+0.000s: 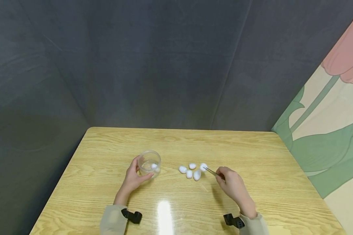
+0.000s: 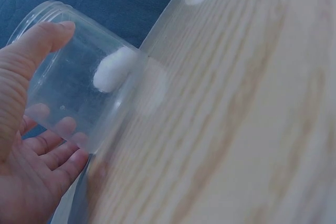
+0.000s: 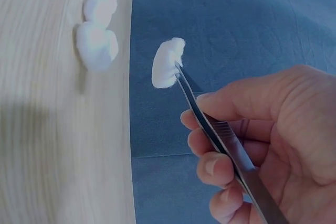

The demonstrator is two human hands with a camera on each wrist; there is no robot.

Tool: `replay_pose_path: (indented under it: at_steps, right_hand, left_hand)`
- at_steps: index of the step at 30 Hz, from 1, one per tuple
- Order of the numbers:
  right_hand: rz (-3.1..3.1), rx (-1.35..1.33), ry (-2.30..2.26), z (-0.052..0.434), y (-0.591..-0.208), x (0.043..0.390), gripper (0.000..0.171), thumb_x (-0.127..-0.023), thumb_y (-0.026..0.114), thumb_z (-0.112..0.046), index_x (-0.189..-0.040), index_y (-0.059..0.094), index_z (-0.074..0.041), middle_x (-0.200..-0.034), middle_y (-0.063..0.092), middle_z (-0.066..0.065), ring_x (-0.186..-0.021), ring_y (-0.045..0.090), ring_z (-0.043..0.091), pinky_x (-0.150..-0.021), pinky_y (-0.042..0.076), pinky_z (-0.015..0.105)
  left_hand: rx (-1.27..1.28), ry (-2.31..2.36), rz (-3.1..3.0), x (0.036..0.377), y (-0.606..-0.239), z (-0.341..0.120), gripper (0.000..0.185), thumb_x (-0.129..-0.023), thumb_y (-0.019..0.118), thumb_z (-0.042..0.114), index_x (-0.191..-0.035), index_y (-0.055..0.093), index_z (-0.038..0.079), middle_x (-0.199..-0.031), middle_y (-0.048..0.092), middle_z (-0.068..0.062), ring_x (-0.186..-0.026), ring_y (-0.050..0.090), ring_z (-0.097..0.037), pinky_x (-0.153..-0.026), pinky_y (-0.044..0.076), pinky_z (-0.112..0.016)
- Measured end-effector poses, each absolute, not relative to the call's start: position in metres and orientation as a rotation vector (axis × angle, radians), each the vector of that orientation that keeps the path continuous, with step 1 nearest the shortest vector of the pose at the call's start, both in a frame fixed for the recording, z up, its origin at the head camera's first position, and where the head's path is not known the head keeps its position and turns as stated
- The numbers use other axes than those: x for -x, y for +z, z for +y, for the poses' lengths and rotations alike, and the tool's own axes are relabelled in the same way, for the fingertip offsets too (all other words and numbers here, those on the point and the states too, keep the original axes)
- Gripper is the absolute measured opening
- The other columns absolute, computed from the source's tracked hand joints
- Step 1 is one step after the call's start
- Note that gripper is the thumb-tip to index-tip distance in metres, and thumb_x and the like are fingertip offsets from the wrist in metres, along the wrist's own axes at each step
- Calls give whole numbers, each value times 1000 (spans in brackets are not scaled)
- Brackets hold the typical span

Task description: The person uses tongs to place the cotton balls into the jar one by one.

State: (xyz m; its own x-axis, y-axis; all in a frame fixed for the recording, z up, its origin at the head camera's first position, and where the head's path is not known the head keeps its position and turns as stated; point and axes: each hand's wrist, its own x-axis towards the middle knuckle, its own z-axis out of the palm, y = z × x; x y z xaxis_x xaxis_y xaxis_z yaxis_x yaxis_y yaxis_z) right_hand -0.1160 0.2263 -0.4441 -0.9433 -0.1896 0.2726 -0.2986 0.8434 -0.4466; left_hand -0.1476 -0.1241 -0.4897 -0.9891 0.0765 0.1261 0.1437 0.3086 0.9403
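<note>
Cup [image 2: 79,85]: left hand [image 1: 133,178] | tweezers [image 3: 240,160]: right hand [image 1: 233,186] | loose cotton balls [image 1: 197,175]: between

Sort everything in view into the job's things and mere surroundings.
Likely in use: tweezers in the right hand; the cotton ball at their tips; clear cup in the left hand, cotton inside; loose cotton balls on the table.
Surroundings: dark curtain; flower-patterned wall; wrist straps.
</note>
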Motion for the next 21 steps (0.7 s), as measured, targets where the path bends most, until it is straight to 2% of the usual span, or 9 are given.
replay_pose_path:
  at_steps: [21]
  right_hand:
    - [-2799, -398, 792, 210, -438, 121, 16, -79, 67, 6, -75, 61, -8, -68, 53, -4, -54, 41, 6, -48, 38, 21]
  left_hand:
    - [191, -1806, -2512, 148, -490, -125, 82, -73, 78, 3, -139, 31, -7, -136, 41, -28, -123, 41, -44, -100, 34, -55]
